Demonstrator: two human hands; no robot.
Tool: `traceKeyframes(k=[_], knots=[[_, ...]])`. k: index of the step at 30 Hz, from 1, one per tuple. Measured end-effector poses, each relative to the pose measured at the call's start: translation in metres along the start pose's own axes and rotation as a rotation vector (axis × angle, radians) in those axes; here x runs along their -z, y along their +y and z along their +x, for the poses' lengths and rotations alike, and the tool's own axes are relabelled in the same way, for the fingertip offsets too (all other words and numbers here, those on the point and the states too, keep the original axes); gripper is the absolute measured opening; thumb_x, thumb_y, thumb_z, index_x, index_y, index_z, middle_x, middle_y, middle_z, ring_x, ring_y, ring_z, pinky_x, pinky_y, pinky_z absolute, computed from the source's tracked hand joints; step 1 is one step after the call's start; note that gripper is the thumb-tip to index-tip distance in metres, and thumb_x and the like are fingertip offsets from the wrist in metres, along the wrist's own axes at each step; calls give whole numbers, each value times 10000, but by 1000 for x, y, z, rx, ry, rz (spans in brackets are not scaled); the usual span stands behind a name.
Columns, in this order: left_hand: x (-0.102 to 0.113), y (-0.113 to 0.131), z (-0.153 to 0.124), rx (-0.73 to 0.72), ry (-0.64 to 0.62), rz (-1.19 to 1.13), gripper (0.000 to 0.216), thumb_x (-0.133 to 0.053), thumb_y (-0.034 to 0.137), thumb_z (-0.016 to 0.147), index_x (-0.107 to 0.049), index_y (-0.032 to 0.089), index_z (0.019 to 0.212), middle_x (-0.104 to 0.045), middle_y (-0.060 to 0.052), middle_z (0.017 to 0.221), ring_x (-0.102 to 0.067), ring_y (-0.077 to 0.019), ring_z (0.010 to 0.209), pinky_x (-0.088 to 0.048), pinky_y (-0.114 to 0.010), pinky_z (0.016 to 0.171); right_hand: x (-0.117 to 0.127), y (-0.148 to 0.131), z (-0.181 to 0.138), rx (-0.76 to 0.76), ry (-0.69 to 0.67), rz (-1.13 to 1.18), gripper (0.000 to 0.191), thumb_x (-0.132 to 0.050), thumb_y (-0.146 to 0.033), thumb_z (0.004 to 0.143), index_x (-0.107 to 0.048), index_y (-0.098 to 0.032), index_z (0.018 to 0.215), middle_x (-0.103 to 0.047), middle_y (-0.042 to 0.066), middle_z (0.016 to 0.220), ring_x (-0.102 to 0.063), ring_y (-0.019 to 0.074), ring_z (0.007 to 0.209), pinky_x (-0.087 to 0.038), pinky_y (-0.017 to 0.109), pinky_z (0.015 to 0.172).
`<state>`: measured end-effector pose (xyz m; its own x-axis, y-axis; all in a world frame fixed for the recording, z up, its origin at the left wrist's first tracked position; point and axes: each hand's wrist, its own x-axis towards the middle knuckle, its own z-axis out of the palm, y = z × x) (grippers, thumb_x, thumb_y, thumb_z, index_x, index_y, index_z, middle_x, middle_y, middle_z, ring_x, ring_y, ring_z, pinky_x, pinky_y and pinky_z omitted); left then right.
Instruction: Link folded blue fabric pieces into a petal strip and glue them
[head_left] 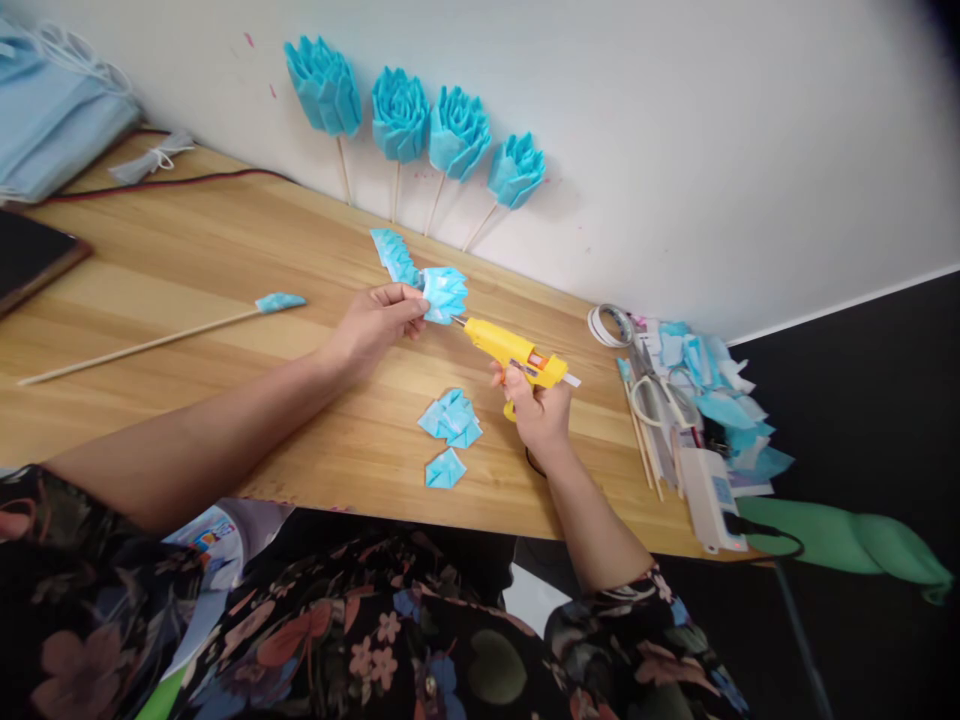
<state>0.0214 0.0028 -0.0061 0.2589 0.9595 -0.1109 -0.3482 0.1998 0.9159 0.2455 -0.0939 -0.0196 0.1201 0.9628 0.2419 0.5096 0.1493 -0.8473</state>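
Between thumb and fingers, my left hand (391, 315) pinches a strip of folded blue petals (445, 292) above the table. Part of that strip, or a second row of petals (393, 254), extends behind my fingers; I cannot tell whether they are joined. My right hand (536, 405) is wrapped round a yellow hot glue gun (510, 348). Its nozzle points left and meets the lower edge of the petals. Loose folded blue petals (452, 418) lie on the table below, with one more petal (445, 468) nearer me. A stick with a blue tip (280, 301) lies left of my left hand.
Several blue paper flowers (400, 115) on sticks lean against the wall. At right are a tape roll (611, 326), scissors (660, 398), blue scraps (731, 400) and a white power strip (709, 500). At left are folded blue masks (56, 115) and a dark flat device (34, 260).
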Motion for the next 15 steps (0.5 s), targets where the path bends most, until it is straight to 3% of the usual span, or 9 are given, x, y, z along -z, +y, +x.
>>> traceKeyframes(k=[10, 15], knots=[[3, -6, 3, 83, -59, -148, 133, -761, 182, 721, -635, 166, 683, -709, -28, 713, -663, -130, 661, -520, -246, 641, 2, -2, 1, 50, 29, -39, 332, -611, -499, 899, -757, -216, 805, -781, 61, 788, -728, 211, 753, -573, 348, 694], [3, -5, 3, 128, -26, -221, 109, -736, 171, 726, -628, 164, 734, -731, -36, 730, -694, -138, 683, -538, -253, 678, 1, -4, 0, 65, 19, -102, 361, -600, -524, 892, -723, -218, 746, -713, 24, 682, -625, 165, 597, -496, 302, 573]])
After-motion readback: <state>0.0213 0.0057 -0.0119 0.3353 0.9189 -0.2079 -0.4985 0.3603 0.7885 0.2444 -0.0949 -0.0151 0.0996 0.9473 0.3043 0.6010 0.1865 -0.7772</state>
